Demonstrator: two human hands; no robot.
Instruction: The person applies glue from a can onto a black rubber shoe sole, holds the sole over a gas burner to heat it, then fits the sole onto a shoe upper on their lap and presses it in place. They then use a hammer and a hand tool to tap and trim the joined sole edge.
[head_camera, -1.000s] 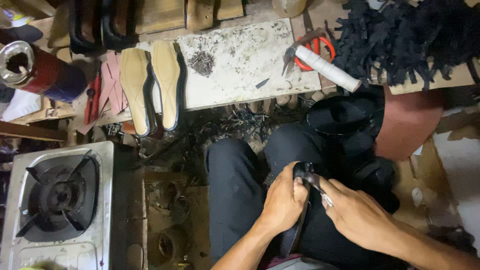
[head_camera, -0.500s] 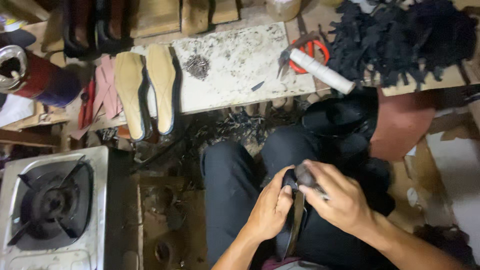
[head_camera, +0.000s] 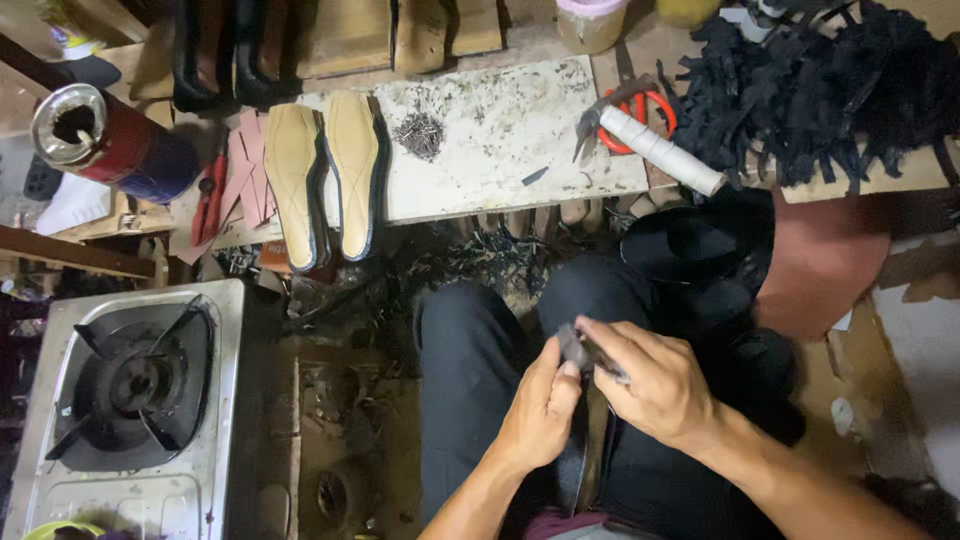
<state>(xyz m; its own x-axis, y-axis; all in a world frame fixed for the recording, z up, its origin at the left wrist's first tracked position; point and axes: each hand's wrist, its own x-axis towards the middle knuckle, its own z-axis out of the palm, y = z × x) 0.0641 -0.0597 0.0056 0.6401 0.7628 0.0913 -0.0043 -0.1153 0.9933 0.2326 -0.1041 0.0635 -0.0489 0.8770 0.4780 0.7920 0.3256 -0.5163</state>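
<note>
Left hand: I see my left hand (head_camera: 540, 415) low in the middle, over my lap. Its thumb and fingers pinch one end of a dark strap (head_camera: 592, 440).
Right hand: My right hand (head_camera: 655, 385) is just beside the left one, touching it. It is closed on the top of the same strap. A small grey tool tip pokes out near the fingers, but I cannot tell what it is.
Strap: It is long, thin and dark. It hangs down from both hands, between my legs (head_camera: 470, 400) in dark trousers.
Board: A white, dirty board (head_camera: 500, 170) lies ahead of my knees.
Soles: Two tan soles (head_camera: 325, 180) lie side by side at the board's left edge, sticking out over its near edge.
Nails: A small heap of nails (head_camera: 420, 135) sits near the middle of the board.
Pliers: Red pliers (head_camera: 630, 115) lie at the right edge, under a white roll (head_camera: 660, 150).
Scraps: A big pile of black scraps (head_camera: 830, 90) fills the far right corner.
Stove: A steel stove (head_camera: 130, 390) stands on the floor, well to the left.
Can: A red can (head_camera: 110, 145) lies at the far left.
</note>
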